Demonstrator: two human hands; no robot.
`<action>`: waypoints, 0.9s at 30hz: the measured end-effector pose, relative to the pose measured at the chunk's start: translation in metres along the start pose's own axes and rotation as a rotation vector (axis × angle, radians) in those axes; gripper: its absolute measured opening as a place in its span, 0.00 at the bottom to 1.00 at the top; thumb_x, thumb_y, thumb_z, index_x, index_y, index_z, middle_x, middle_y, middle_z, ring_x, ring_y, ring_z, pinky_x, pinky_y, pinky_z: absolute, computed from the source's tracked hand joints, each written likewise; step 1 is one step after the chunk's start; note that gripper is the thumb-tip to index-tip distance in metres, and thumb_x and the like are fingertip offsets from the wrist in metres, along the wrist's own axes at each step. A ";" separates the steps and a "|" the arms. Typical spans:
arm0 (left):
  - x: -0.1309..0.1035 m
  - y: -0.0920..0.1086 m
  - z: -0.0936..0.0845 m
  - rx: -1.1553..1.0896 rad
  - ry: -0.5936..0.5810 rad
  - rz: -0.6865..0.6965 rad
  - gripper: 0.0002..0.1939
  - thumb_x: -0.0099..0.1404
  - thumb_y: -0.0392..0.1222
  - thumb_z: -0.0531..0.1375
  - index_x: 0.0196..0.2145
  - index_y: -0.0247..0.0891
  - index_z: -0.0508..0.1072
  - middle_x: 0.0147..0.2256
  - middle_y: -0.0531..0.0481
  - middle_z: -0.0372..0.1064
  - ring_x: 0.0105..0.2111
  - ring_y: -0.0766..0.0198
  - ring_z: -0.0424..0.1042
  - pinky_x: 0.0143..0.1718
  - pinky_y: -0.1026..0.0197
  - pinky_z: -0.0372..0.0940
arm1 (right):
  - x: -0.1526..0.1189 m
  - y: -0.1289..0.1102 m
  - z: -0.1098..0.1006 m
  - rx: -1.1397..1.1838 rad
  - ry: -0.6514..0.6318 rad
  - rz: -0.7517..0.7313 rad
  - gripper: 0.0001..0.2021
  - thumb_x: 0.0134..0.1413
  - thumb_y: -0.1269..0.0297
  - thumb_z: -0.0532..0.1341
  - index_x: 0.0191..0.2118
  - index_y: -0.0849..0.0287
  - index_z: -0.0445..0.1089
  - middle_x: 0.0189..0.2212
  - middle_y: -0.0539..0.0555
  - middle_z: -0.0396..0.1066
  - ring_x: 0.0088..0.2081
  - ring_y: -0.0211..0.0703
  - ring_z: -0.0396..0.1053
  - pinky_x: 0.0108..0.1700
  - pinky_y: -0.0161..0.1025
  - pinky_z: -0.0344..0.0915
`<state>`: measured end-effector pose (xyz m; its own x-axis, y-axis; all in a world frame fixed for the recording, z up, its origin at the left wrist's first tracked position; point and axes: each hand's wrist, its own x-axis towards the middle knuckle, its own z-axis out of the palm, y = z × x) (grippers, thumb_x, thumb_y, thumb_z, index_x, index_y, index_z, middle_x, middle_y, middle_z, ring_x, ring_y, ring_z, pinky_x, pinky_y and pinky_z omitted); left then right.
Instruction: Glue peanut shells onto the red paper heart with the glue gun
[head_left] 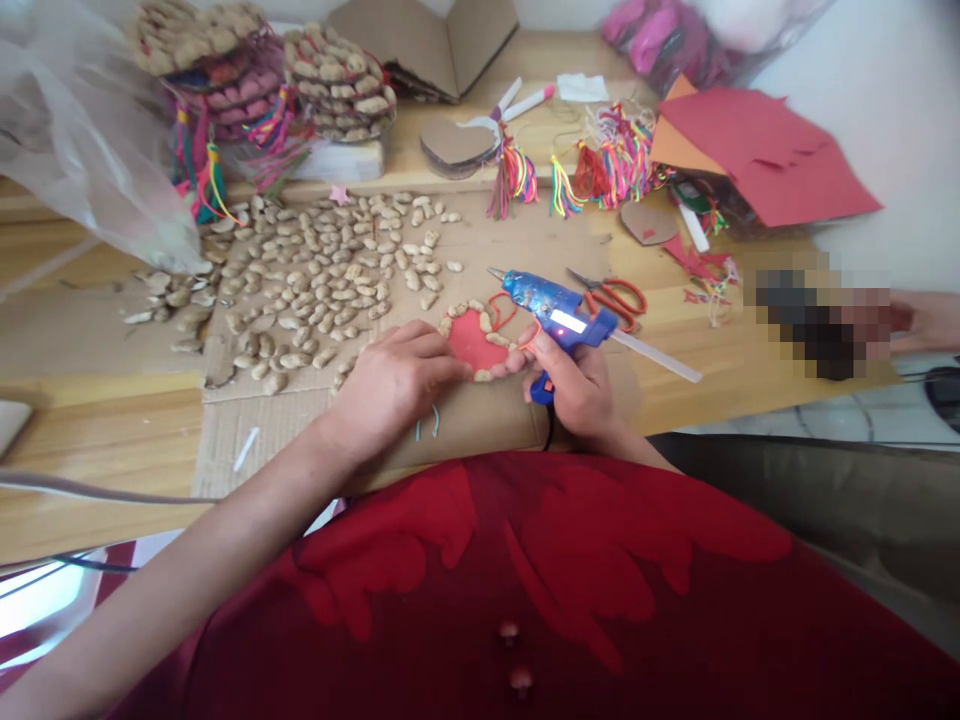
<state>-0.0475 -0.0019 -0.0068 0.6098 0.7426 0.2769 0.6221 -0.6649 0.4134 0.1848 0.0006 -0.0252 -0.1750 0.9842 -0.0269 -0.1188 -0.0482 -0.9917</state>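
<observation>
In front of me is a red heart-shaped card (474,340) rimmed with peanuts in the shell. My left hand (397,375) has its fingers together on the card's left and lower edge; whether a loose peanut is under the fingertips is hidden. A blue glue gun (555,310) with a white glue stick out of its back is gripped in my right hand (581,385), its nozzle pointing left above the card. My right fingertips also reach the card's right edge. An orange-red cord loop (501,312) lies at the card's upper right.
Loose peanuts (300,270) spread over the cardboard sheet (517,240) to the left. Orange-handled scissors (616,298) lie behind the glue gun. Tassels (615,165), cardboard hearts (459,145), red paper (772,150) and stacked peanut pieces (341,85) line the back. Another person's hand (874,320) is at right.
</observation>
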 end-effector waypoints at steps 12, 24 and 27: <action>-0.025 -0.003 -0.003 -0.225 0.143 -0.373 0.11 0.68 0.41 0.62 0.45 0.40 0.81 0.41 0.47 0.80 0.39 0.59 0.78 0.44 0.57 0.72 | -0.019 -0.002 -0.004 0.011 -0.006 0.162 0.20 0.60 0.42 0.64 0.39 0.57 0.72 0.33 0.53 0.76 0.37 0.48 0.81 0.23 0.31 0.71; -0.023 0.031 0.025 -0.464 0.141 -0.066 0.09 0.71 0.33 0.59 0.45 0.38 0.78 0.41 0.45 0.80 0.42 0.62 0.79 0.45 0.60 0.74 | -0.005 -0.004 -0.009 0.010 0.104 -0.017 0.15 0.63 0.46 0.64 0.39 0.53 0.74 0.31 0.50 0.78 0.39 0.43 0.79 0.46 0.41 0.76; -0.024 0.030 0.020 -0.400 0.185 -0.035 0.12 0.72 0.31 0.57 0.46 0.39 0.78 0.43 0.45 0.80 0.44 0.63 0.79 0.47 0.59 0.73 | -0.008 -0.005 -0.009 -0.016 0.122 -0.006 0.16 0.63 0.45 0.63 0.40 0.54 0.73 0.30 0.51 0.78 0.39 0.44 0.79 0.40 0.39 0.75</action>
<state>-0.0340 -0.0411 -0.0183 0.4705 0.7903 0.3925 0.3799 -0.5829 0.7183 0.1953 -0.0054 -0.0207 -0.0541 0.9979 -0.0347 -0.1036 -0.0402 -0.9938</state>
